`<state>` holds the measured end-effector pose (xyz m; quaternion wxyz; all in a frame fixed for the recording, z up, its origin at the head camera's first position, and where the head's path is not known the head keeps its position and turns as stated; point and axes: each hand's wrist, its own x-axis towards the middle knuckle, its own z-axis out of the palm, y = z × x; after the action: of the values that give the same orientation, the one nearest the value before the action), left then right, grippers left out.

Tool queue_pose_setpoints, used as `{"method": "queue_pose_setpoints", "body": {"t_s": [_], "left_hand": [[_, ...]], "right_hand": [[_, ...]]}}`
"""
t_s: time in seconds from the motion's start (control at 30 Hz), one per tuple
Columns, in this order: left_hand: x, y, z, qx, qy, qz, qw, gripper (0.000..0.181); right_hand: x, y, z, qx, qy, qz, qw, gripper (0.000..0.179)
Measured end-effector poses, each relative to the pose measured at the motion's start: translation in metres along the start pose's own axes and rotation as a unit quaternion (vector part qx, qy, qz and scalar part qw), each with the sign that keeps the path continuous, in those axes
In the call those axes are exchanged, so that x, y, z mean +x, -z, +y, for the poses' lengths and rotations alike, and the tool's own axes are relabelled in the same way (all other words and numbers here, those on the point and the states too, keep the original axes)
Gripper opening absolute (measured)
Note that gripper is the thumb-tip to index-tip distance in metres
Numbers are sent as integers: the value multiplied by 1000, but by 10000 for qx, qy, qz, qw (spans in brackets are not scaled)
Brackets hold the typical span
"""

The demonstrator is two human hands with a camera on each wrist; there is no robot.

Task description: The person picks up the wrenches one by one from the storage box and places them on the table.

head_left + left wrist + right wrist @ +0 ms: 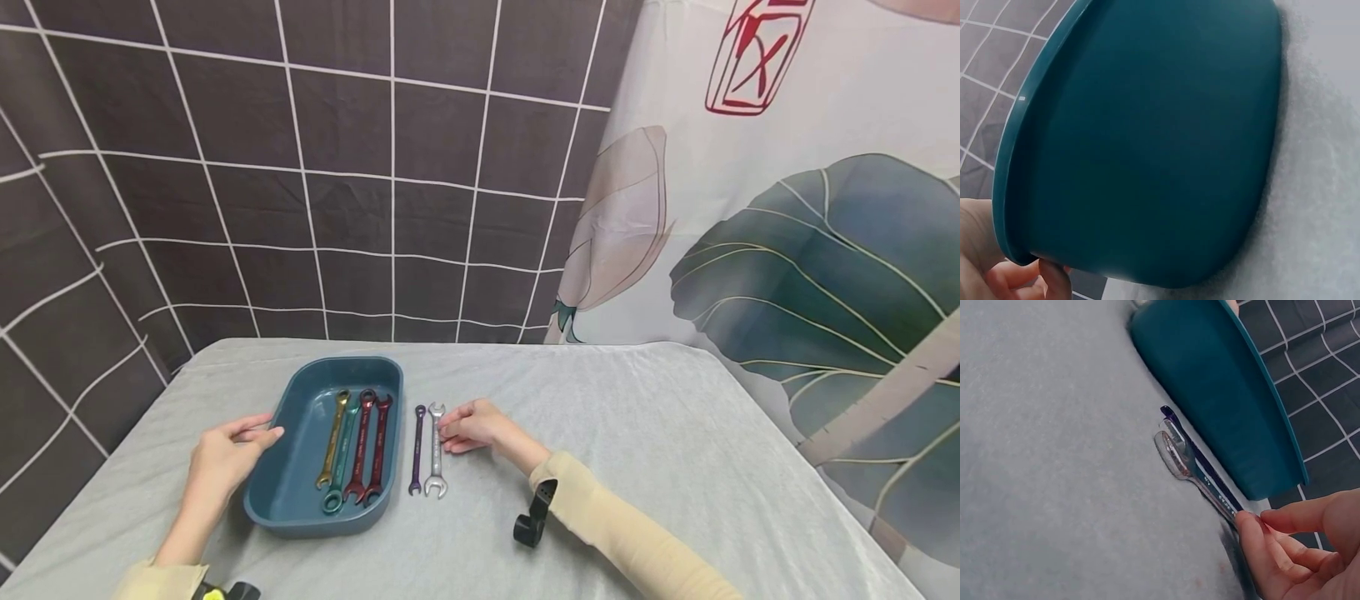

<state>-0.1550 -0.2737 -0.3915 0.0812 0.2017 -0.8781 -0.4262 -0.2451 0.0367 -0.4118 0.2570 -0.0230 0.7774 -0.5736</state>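
Observation:
My left hand point(225, 457) grips the left rim of a blue plastic basin point(296, 492), thumb at the rim and fingers around its outer edge. Inside lie several colored wrenches side by side: a gold wrench point(333, 439), a green wrench point(342, 454) and two red wrenches, the left red wrench point(363, 442) and the right red wrench point(379, 446). Right of the basin, a small purple wrench point(417, 450) lies beside a silver open-end wrench point(436, 454). My right hand point(474, 425) pinches the silver wrench's middle with its fingertips; the contact is partly hidden.
A light grey cloth point(637, 467) covers the table. Behind it hangs a dark curtain point(337, 208) with white grid lines. At the right is a white curtain point(637, 67) with leaf prints. Each wrist wears a black camera mount, such as the right mount point(534, 517).

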Motion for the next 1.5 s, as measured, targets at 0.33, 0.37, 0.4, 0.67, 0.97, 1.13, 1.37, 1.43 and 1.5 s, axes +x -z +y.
{"method": "queue_pose_setpoints", "body": {"t_s": [0.33, 0.37, 0.4, 0.67, 0.97, 1.13, 1.37, 1.43, 1.5], "left_hand": [[0, -3, 2, 199, -84, 109, 9997, 44], [0, -3, 2, 224, -75, 127, 9996, 43], [0, -3, 2, 248, -73, 129, 9996, 43], [3, -4, 3, 409, -103, 47, 9991, 44], [5, -8, 2, 347, -215, 227, 9989, 41], [4, -11, 1, 278, -281, 360, 9986, 40], [5, -11, 1, 231, -211, 322, 9990, 40], [5, -11, 1, 220, -188, 321, 9991, 40], [6, -10, 0, 192, -185, 319, 9991, 40]], "right_hand": [[0, -3, -4, -141, 219, -55, 9996, 23], [0, -3, -4, -140, 240, -82, 9996, 23], [0, -3, -4, -139, 272, -102, 9995, 24], [-2, 0, -9, -110, 431, -35, 9990, 25], [-6, 1, -16, -88, 564, -94, 9983, 24], [-7, 1, -21, -98, 662, -112, 9977, 25], [-8, -1, -24, -220, 759, -184, 9967, 27], [-9, -2, -25, -240, 783, -190, 9965, 27], [-10, -3, -26, -239, 796, -195, 9963, 27]]}}
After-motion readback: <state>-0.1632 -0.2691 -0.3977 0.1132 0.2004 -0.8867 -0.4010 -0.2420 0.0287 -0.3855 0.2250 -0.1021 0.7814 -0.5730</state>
